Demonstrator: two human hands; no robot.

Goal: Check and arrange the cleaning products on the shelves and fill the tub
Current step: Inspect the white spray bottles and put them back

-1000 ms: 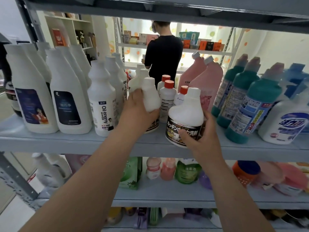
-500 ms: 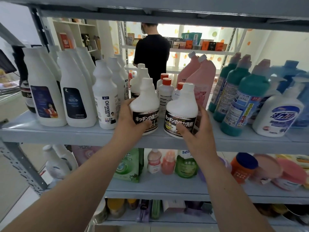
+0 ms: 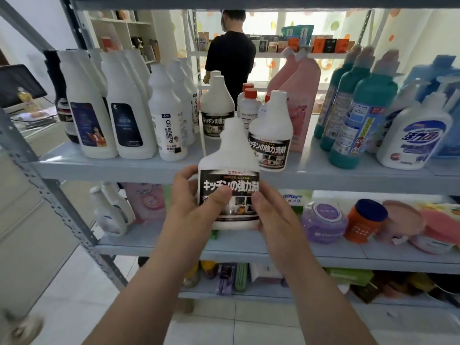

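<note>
One wide-angle view, worn on the head, looks forward and a little down, squarely at the open front of a grey shelf unit (image 3: pixel 62 202). It stands close. The upper shelf (image 3: pixel 112 168) runs its front edge across mid-frame, the middle shelf (image 3: pixel 323 255) and lowest shelf (image 3: pixel 249 293) lie beneath, and tiled floor (image 3: pixel 224 324) fills the bottom edge. Both forearms enter from below. The left hand (image 3: pixel 191 210) and right hand (image 3: pixel 276 217) meet round a white bottle (image 3: pixel 230 170) at centre, nearest the lens, before the upper shelf's front edge. Through the unit's open back, a person (image 3: pixel 230 61) stands well beyond.
</note>
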